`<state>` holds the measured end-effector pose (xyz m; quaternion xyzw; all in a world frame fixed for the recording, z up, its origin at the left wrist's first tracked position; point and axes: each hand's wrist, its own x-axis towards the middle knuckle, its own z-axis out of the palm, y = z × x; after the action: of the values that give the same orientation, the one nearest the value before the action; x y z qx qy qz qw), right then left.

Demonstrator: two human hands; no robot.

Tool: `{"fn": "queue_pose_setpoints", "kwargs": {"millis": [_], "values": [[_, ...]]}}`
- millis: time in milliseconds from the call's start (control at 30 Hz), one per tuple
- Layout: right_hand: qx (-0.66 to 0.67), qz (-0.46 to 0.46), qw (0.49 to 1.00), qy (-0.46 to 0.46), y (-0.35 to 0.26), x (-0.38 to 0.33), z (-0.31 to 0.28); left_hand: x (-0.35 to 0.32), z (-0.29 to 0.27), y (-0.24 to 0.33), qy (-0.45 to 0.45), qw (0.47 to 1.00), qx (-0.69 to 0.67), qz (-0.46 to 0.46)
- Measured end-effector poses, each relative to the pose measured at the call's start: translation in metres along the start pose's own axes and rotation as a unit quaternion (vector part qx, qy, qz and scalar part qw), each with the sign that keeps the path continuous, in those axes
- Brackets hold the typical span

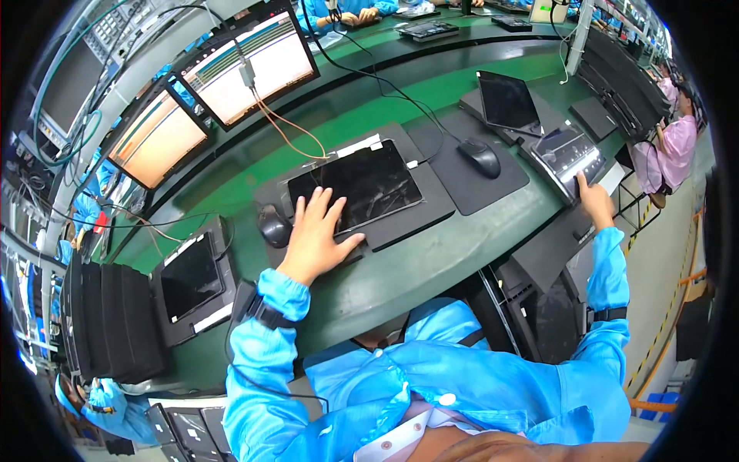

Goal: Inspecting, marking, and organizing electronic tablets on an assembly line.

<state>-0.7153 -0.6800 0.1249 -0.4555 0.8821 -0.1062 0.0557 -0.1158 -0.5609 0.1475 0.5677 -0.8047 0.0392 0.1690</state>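
My left hand (312,239) is open, fingers spread, resting on the lower left part of a black display panel (385,185). The panel lies on a dark mat in front of me, with a thin white cable plugged in at its right side. A black mouse (274,225) sits just left of that hand. Off to the right, my right hand (596,204) stretches its index finger onto the edge of a film-covered panel (568,154). Its other fingers are partly hidden, and I see nothing held in it.
A second mouse (479,157) lies on a mouse pad (462,196). Another dark panel (509,102) leans at the back right. At left are a tablet-like panel (190,276) and black padded bags (119,319). Two monitors stand behind, with loose cables. Co-workers sit around.
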Motion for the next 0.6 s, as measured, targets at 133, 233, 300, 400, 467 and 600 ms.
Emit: {"fn": "queue_pose_setpoints", "kwargs": {"millis": [133,233,300,400,467,600], "values": [[0.077,-0.349,0.909,0.214,-0.090,-0.072,-0.006,0.010,0.014,-0.004,0.010,1.000,-0.005,-0.002],[0.228,-0.646,0.724,0.085,-0.183,-0.115,0.022,0.007,0.020,-0.003,0.020,1.000,0.004,-0.013],[0.183,-0.698,0.691,0.035,-0.236,-0.131,0.043,0.005,0.024,-0.001,0.014,0.999,0.011,-0.027],[0.157,-0.727,0.668,-0.036,-0.278,-0.130,0.049,0.003,0.028,0.001,0.008,0.999,0.015,-0.044],[0.056,-0.704,0.699,-0.116,-0.292,-0.125,0.043,0.002,0.030,0.002,-0.015,0.998,0.010,-0.058],[0.083,-0.767,0.616,-0.156,-0.309,-0.119,0.028,0.002,0.032,0.014,0.028,0.997,-0.009,-0.078]]}}
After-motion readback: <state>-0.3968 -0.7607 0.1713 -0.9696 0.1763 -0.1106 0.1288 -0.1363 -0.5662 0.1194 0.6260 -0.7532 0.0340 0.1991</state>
